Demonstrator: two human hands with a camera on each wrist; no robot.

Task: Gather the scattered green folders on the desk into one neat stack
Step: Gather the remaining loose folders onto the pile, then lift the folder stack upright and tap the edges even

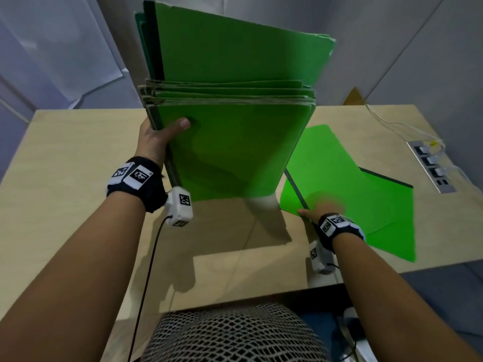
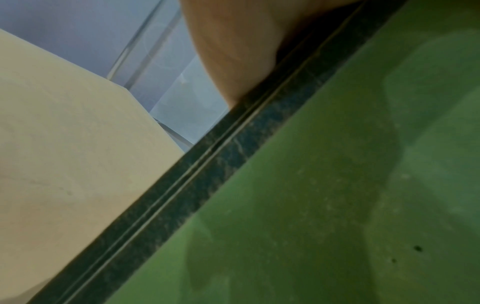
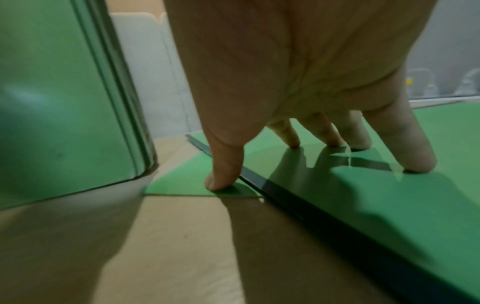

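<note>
Our left hand (image 1: 156,138) grips the bundle of green folders (image 1: 230,142) at its spine, standing it upright on the tabletop (image 1: 78,163). At four o'clock from it, our right hand (image 3: 298,86) presses spread, straight fingers (image 3: 405,144) on two overlapping flat folders (image 1: 366,178).

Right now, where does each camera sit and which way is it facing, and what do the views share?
Head: looks forward and down at the desk; both forearms show, left hand gripping the upright folder bundle.
Left wrist: looks along the bundle's dark spines; only a bit of palm shows.
Right wrist: looks along the right hand, fingertips on the flat folders.
Shared: the bundle appears in all three.
</note>
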